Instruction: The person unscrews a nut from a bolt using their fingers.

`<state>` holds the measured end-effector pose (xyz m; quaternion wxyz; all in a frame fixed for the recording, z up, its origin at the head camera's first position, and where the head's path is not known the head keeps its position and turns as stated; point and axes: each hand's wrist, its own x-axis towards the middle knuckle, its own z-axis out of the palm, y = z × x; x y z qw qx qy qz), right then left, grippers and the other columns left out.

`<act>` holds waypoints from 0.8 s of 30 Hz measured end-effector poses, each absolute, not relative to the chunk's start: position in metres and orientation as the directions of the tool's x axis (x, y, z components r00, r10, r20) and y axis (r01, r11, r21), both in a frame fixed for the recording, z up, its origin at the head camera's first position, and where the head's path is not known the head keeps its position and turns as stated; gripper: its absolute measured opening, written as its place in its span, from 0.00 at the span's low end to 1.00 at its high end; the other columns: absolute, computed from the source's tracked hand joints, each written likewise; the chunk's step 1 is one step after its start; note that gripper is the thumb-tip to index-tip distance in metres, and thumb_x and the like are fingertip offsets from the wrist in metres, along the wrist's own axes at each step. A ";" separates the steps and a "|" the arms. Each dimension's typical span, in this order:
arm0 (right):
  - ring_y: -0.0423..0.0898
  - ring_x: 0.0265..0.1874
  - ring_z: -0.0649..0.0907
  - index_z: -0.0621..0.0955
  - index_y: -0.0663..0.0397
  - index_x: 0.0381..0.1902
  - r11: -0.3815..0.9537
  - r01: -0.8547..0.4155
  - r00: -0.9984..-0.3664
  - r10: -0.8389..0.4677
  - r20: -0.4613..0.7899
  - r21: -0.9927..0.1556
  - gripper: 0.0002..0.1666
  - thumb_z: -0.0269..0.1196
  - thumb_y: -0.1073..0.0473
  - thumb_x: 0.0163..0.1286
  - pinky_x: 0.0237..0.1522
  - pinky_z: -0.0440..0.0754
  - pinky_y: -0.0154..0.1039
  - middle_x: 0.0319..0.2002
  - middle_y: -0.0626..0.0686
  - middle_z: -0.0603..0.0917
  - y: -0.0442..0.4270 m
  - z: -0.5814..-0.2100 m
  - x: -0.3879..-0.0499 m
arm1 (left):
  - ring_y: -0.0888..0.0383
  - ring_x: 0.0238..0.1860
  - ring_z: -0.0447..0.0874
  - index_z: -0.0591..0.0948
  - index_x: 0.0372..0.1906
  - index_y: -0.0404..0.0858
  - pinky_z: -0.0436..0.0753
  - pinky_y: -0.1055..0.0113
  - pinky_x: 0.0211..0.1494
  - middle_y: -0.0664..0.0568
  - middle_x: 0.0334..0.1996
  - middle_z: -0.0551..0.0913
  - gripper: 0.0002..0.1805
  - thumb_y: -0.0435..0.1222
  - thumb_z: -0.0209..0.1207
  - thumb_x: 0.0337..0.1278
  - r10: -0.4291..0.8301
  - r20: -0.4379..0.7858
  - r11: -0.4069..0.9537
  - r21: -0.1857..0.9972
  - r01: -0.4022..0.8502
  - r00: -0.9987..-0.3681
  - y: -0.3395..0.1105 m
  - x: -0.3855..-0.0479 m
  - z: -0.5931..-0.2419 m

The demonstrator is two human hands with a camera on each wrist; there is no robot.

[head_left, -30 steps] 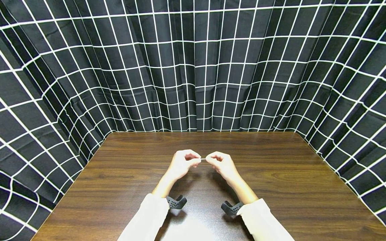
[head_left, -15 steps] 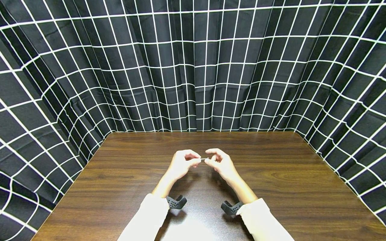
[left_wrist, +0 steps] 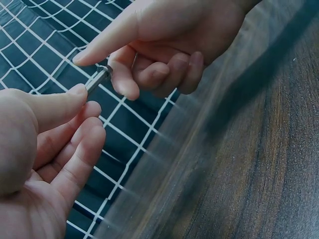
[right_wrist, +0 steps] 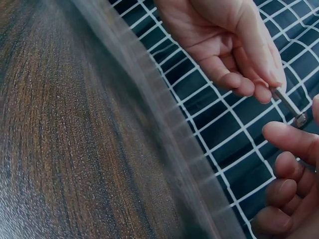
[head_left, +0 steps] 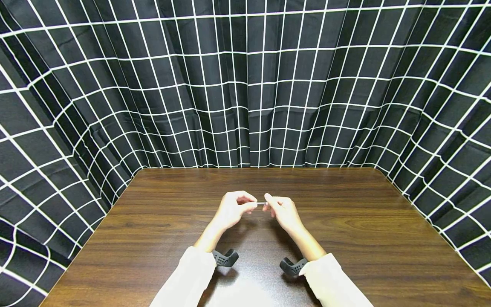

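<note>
A thin metal bolt (head_left: 262,203) (left_wrist: 95,79) (right_wrist: 287,102) with a wider end piece spans the gap between the hands, held in the air. Its plain end is pinched between thumb and fingers of the left hand (head_left: 232,209) (left_wrist: 55,144) (right_wrist: 224,40). Around the wider end, the right hand (head_left: 284,212) (left_wrist: 169,45) (right_wrist: 296,184) has its thumb and index finger spread apart; the index lies close beside that end, and whether it touches is unclear. The right hand's other fingers are bent loosely.
Beneath both hands lies a brown wooden table (head_left: 172,204). A black curtain with a white grid (head_left: 253,94) stands behind it and at both sides. Dark straps (head_left: 226,258) show at both wrists, next to white sleeves.
The right hand's thumb and fingers have parted from their pinch on the bolt's end and shifted around it, with the thumb now raised. The left hand has stayed nearly still, holding the bolt.
</note>
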<state>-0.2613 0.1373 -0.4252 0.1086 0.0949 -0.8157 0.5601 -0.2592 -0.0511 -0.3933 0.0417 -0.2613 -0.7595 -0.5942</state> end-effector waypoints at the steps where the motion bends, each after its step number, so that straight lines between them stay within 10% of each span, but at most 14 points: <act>1: 0.42 0.19 0.74 0.82 0.65 0.20 0.363 -0.281 -0.957 -0.031 0.290 -0.889 0.26 0.56 0.53 0.74 0.26 0.69 0.35 0.12 0.50 0.75 0.137 -0.426 -0.262 | 0.48 0.28 0.86 0.82 0.37 0.24 0.85 0.51 0.36 0.38 0.32 0.86 0.07 0.26 0.64 0.56 0.349 0.372 0.161 0.880 0.446 -0.860 -0.051 -0.259 -0.393; 14: 0.39 0.16 0.67 0.78 0.68 0.23 0.252 -0.265 -0.964 -0.064 0.258 -0.931 0.20 0.60 0.57 0.70 0.19 0.62 0.31 0.14 0.48 0.72 0.140 -0.427 -0.264 | 0.62 0.26 0.83 0.83 0.36 0.26 0.86 0.52 0.36 0.39 0.31 0.86 0.05 0.26 0.64 0.56 0.337 0.366 0.156 0.887 0.435 -0.867 -0.052 -0.261 -0.395; 24: 0.37 0.12 0.64 0.81 0.71 0.35 0.170 -0.238 -0.970 -0.087 0.226 -0.956 0.12 0.62 0.62 0.68 0.14 0.59 0.30 0.14 0.45 0.69 0.141 -0.424 -0.264 | 0.38 0.30 0.85 0.83 0.36 0.26 0.86 0.54 0.35 0.40 0.30 0.86 0.05 0.25 0.64 0.55 0.329 0.368 0.142 0.891 0.430 -0.870 -0.053 -0.264 -0.398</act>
